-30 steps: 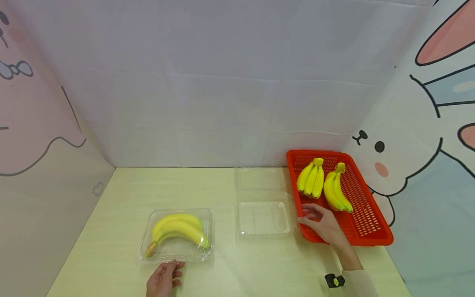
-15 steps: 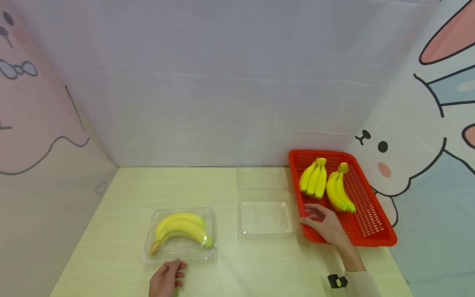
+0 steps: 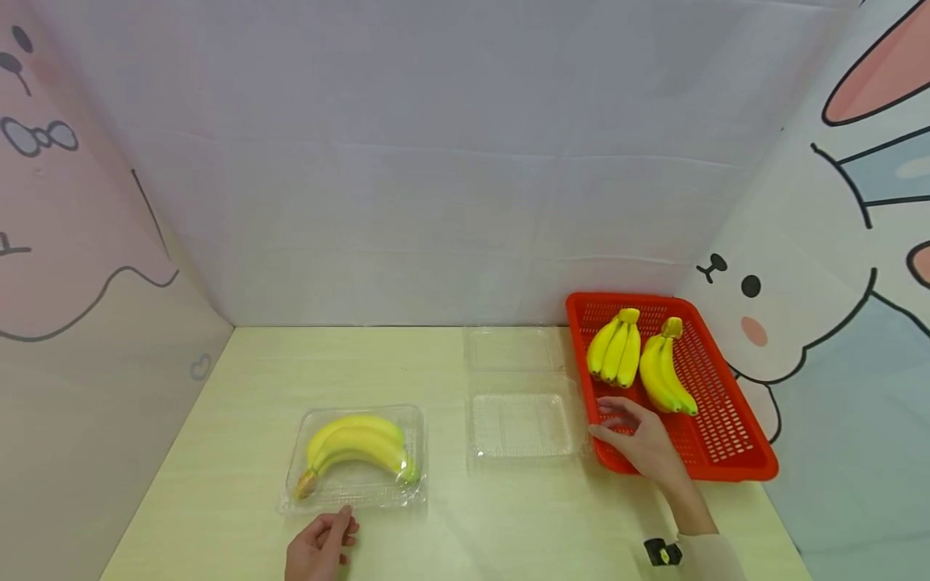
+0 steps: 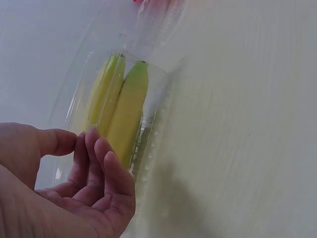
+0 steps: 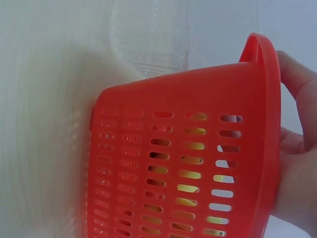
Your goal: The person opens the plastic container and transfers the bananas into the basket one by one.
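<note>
Yellow bananas (image 3: 359, 448) lie inside a transparent clamshell box (image 3: 312, 415) with its lid down, on the left of the table. My left hand (image 3: 320, 547) is at this box's front edge, thumb tip close to the fingertips; the left wrist view has nothing showing between them. My right hand (image 3: 643, 444) hangs over the near-left corner of a red plastic basket (image 3: 751, 452), its loosely bent fingers at the left rim. Inside this basket are two more bunches of bananas, a left bunch (image 3: 614, 349) and a right bunch (image 3: 663, 369). In the right wrist view the basket's wall hides the fingertips.
A second clear clamshell box (image 3: 519, 424) lies unfolded beside the basket's left side, its lid (image 3: 512, 351) toward the back. White cloth (image 3: 436, 202) closes off the table's far edge; cartoon-printed panels flank both sides. A small black item (image 3: 663, 552) shows near the right sleeve.
The left hand's fingers have drawn closer together at the box's front edge. The whole head view has shifted slightly; the right hand and the basket keep their places relative to each other.
</note>
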`<state>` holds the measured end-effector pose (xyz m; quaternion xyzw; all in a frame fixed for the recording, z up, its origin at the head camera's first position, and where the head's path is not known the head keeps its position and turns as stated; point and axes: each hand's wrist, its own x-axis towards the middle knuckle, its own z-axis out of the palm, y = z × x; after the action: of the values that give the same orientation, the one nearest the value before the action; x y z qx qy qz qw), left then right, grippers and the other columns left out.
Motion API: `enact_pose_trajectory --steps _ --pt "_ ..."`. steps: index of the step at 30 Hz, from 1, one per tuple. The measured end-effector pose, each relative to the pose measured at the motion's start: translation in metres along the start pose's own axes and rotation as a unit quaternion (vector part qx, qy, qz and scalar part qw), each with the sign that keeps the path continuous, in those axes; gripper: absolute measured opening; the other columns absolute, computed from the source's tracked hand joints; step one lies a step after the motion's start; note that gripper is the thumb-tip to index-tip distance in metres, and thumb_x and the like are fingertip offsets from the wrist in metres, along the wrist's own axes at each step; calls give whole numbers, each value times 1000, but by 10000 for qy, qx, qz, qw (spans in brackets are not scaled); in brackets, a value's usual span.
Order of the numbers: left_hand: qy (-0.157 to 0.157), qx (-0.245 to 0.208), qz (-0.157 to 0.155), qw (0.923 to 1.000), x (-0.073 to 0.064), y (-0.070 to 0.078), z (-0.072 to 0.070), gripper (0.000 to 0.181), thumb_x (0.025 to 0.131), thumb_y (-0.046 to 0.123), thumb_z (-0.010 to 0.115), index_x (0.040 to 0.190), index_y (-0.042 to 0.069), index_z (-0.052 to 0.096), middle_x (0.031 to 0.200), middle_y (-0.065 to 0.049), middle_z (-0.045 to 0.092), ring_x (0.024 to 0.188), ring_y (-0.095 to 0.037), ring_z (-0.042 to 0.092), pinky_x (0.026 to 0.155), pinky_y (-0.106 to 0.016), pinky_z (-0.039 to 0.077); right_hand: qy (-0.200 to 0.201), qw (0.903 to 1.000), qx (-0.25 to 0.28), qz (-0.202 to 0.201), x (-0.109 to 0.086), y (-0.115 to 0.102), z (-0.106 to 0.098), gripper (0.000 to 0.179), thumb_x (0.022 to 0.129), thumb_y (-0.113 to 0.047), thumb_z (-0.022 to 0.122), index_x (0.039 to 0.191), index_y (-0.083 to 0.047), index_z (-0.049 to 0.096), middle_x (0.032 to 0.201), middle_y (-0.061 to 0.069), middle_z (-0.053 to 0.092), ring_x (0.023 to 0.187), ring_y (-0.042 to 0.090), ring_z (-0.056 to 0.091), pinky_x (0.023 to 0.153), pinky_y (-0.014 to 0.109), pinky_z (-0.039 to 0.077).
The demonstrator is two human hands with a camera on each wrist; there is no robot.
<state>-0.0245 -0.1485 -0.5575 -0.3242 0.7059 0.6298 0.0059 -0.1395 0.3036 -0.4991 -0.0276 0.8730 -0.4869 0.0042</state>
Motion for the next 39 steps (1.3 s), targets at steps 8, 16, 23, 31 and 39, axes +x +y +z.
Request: enact_pose_trajectory --steps 8,16,23,31,39 --pt "62 -69 117 9999 3 3 -5 25 101 19 65 83 2 70 73 3 71 62 -9 63 53 -27 53 216 9993 -90 -303 -1 -2 4 42 91 -15 81 127 -1 66 112 14 70 95 17 65 80 19 55" --pt "123 -124 301 9994 3 9 -12 24 101 16 66 88 -3 69 72 4 70 62 -8 63 53 -27 53 554 9957 -185 -721 -5 -6 10 31 92 -12 79 120 -2 70 105 8 72 91 11 63 79 15 53" --pt "299 -187 352 9988 6 12 -19 19 101 13 64 90 -2 69 71 5 70 62 -9 63 53 -27 54 716 9927 -263 -930 -12 -11 15 25 93 -8 76 118 -2 72 103 6 73 89 8 63 77 13 52" --pt "264 -147 541 9981 3 17 -27 20 101 13 64 92 -4 69 70 7 70 62 -9 63 52 -26 53 794 9874 -79 -1363 -18 -15 25 26 90 3 76 116 0 71 103 11 73 89 10 66 77 13 53" --pt "266 51 591 9979 0 25 -36 28 103 17 63 101 -10 67 74 5 71 65 -9 64 53 -25 53 744 9862 295 -1447 -26 -22 34 27 90 3 76 116 0 71 105 11 74 89 8 67 78 14 54"
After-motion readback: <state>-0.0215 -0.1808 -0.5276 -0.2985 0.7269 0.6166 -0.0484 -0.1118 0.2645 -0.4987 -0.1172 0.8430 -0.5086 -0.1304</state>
